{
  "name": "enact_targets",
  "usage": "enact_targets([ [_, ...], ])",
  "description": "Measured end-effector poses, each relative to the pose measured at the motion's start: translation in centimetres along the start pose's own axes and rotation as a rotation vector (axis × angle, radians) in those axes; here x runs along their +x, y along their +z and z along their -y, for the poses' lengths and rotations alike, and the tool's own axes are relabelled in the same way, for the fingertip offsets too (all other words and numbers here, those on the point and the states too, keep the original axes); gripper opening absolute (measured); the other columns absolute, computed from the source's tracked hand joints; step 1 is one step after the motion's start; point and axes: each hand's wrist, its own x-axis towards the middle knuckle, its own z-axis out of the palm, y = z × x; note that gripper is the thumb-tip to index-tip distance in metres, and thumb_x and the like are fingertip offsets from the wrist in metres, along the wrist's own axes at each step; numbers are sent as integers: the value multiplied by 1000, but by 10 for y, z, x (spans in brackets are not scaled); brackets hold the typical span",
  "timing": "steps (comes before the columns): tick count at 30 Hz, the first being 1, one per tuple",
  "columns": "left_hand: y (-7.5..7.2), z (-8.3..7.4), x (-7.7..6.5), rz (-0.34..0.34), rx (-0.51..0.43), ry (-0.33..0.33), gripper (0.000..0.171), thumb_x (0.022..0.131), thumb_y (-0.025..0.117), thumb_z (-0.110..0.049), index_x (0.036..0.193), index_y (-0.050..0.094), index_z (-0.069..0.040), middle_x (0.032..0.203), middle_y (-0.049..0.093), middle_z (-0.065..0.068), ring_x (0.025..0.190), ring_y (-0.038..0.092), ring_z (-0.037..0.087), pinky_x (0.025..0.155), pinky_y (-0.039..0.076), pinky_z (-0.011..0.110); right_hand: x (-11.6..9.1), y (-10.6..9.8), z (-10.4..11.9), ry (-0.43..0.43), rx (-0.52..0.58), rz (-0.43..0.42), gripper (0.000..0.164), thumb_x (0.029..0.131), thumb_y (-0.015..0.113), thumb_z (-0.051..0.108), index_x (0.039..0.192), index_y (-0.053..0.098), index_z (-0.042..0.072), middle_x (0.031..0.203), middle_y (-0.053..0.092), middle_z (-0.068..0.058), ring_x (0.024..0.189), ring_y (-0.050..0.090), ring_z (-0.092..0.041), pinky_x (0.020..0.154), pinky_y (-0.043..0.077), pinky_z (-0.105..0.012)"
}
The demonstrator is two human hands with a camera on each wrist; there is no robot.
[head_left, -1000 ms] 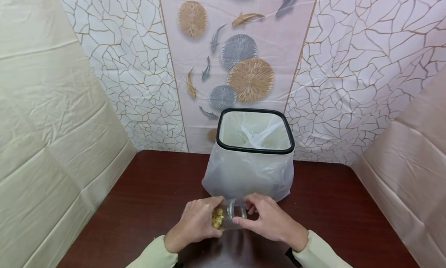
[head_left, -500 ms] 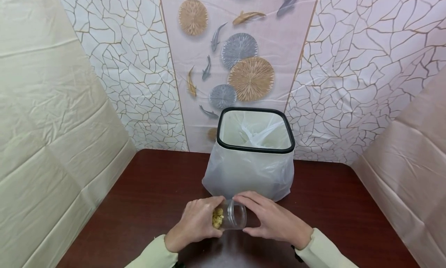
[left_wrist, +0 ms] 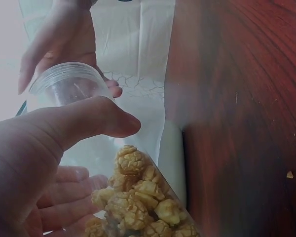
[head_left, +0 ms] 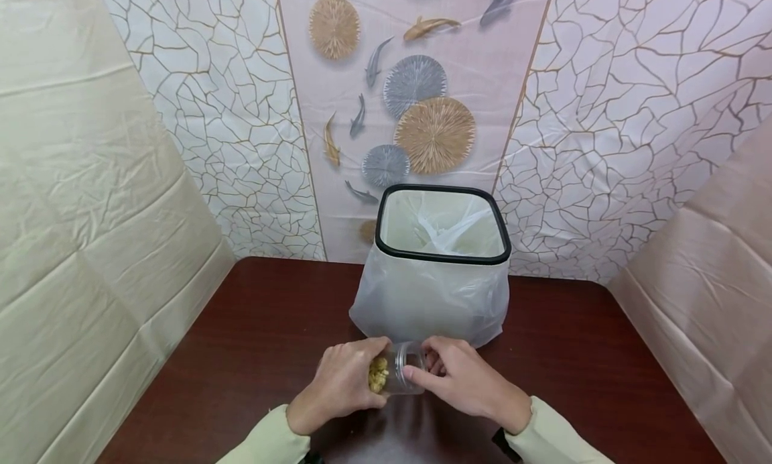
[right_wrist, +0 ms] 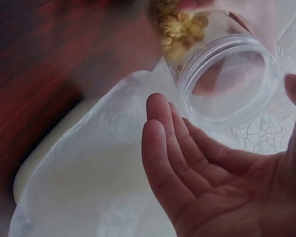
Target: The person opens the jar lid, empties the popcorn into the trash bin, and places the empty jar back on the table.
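Note:
A clear jar (head_left: 393,382) lies on its side in the air above the table, its clear round lid (right_wrist: 232,81) facing right. Clusters of golden popcorn (left_wrist: 133,197) sit at the jar's left end. My left hand (head_left: 346,387) grips the jar body, thumb on the near side and fingers on the far side. The right hand (head_left: 467,383) is around the lid, its thumb overlapping the lid in the head view. In the right wrist view, that hand's fingers (right_wrist: 160,153) are bent beside the lid, with the thumb (right_wrist: 295,91) close to its opposite edge.
Behind the hands stands a white bin (head_left: 443,296) with a black rim, lined with a translucent plastic bag (head_left: 368,310). The dark red-brown table (head_left: 271,330) spreads to both sides. A small crumb (left_wrist: 289,175) lies on it. Patterned cloth walls (head_left: 229,115) surround the table.
My right hand opens wide around the lid half a second ago, turning back, then closes in on it again with the thumb over it. The left hand stays on the jar.

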Motion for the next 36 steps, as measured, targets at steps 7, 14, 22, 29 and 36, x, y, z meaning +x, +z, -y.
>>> enact_targets([
  [7, -1, 1, 0, -13, 3, 2, 71, 53, 99, -39, 115, 69, -21, 98, 75, -11, 73, 62, 2, 56, 51, 26, 1, 0, 1, -78, -57, -33, 48, 87, 83, 45, 117, 68, 10, 98, 68, 4, 87, 68, -8, 79, 61, -30],
  [14, -2, 4, -1, -27, -33, -9, 70, 53, 99, -39, 115, 70, -22, 100, 75, -12, 75, 64, 3, 58, 52, 26, 0, -4, -1, -274, -218, -90, 71, 75, 92, 33, 136, 61, 14, 122, 65, 9, 107, 66, -6, 93, 59, -30],
  [22, -5, 6, -1, -10, -73, -22, 69, 54, 98, -37, 115, 69, -23, 100, 74, -13, 77, 65, 3, 60, 52, 25, -3, -14, -5, -450, -335, -113, 81, 70, 94, 25, 142, 58, 14, 138, 58, 8, 119, 61, -5, 99, 53, -20],
  [29, -14, 15, -5, -35, -22, -63, 72, 54, 98, -39, 118, 70, -24, 101, 75, -13, 77, 67, 6, 59, 52, 26, -14, -39, -15, -440, -438, -146, 81, 69, 95, 24, 142, 61, 14, 140, 58, 7, 125, 58, -6, 104, 46, -15],
  [36, -26, 32, -13, -51, 6, -100, 74, 52, 98, -38, 119, 71, -21, 102, 77, -10, 78, 68, 7, 60, 52, 27, -27, -54, -42, -412, -453, -160, 81, 61, 96, 24, 135, 66, 10, 132, 60, 6, 119, 55, -8, 102, 38, -6],
])
